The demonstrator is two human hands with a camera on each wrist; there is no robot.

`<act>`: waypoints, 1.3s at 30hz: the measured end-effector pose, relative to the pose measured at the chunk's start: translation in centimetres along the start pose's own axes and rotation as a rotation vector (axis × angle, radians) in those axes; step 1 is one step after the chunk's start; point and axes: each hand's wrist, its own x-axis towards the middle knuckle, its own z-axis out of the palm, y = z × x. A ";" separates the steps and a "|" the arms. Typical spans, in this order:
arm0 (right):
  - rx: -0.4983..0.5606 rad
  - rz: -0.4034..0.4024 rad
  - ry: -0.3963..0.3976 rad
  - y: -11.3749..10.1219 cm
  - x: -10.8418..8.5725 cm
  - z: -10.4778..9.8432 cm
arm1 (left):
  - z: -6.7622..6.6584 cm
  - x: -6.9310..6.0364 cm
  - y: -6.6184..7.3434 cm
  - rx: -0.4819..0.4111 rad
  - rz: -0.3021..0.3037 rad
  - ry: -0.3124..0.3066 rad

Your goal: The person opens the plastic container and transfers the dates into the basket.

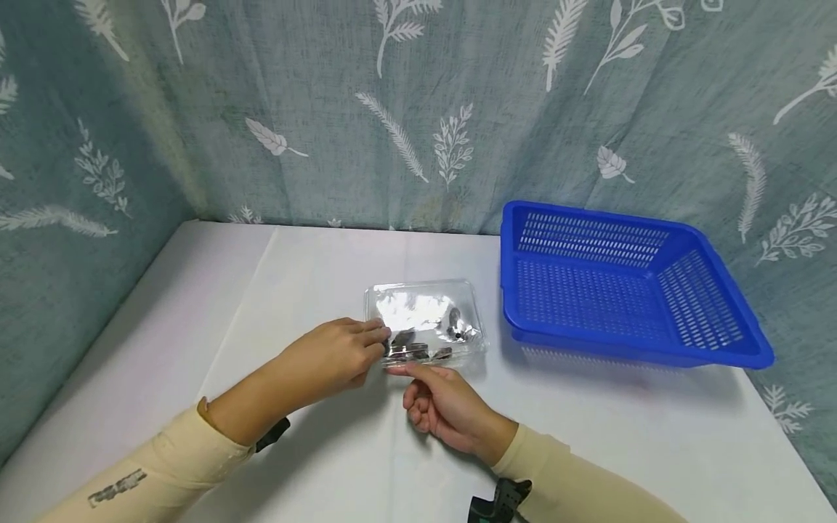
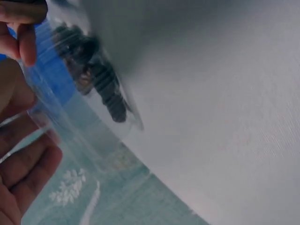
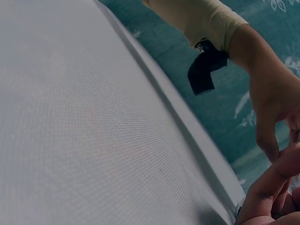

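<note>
A clear plastic clamshell container lies on the white table, with several dark, shiny items inside; I cannot tell their kind. My left hand grips its left side near the front corner. In the left wrist view, thumb and fingers lie about the clear edge, and the dark items show through the plastic. At the front edge, my right hand pinches the rim near that same corner, its other fingers curled below. In the right wrist view the two hands nearly meet, and the container is mostly hidden.
To the right of the container stands a blue perforated plastic basket, its front right corner reaching over the table's right edge. A green curtain with white leaf prints hangs behind and beside the white table.
</note>
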 end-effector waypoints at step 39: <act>-0.268 -0.055 -0.061 -4.5 -4.5 -9.7 | 0.5 4.2 1.2 -0.024 -0.239 -0.014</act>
